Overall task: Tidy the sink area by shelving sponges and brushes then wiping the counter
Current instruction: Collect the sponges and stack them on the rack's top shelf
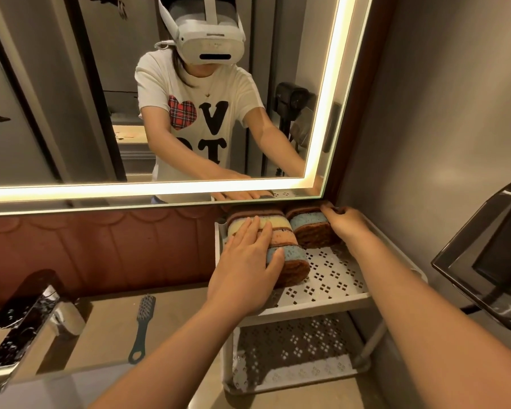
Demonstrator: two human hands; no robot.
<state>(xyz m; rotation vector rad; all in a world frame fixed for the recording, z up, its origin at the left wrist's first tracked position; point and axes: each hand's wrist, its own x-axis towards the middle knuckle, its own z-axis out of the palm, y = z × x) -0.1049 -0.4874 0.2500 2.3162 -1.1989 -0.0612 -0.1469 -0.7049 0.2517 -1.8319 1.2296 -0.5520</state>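
Resting flat on a row of three sponges, the left grip lies with its fingers straight and spread. The fingertips reach the yellow sponge at the far end and the thumb touches the blue one at the near end. An orange sponge sits between those two, and all three stand on edge, packed side by side under the palm.

Just right of that row stands a fourth sponge, blue with a brown scrub layer. The right grip is clamped on it, fingers curled over its far top corner and the hand against its right side.

All four sponges sit at the far left of the top shelf of a white perforated rack, close under the lit mirror. The near right of that shelf is bare. A lower shelf lies beneath.

Left of the rack, well apart from both grips, a dark green brush lies on the desk, bristles at its far end. A chrome faucet stands at the near left.
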